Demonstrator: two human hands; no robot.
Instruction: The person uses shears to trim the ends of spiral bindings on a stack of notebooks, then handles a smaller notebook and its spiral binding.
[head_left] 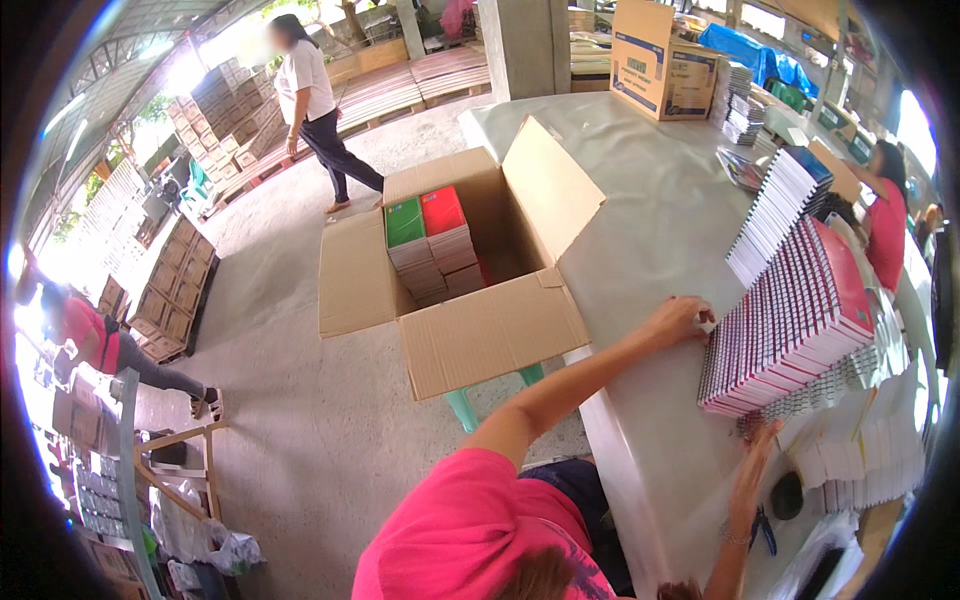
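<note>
Dark print marks the cardboard box [640, 75] at the bench's [650, 425] far end, too small to read reliably. A tall stack of spiral notebooks [775, 325] with red-edged covers lies on the bench between the person's hands, which are apart: the left hand [682, 320], loosely bent and seemingly empty, is just beside the stack's left side; the right hand [755, 460] is at its near lower edge, its grip impossible to tell. The open carton's [495, 335] walls partly hide green- and red-covered books [443, 212].
</note>
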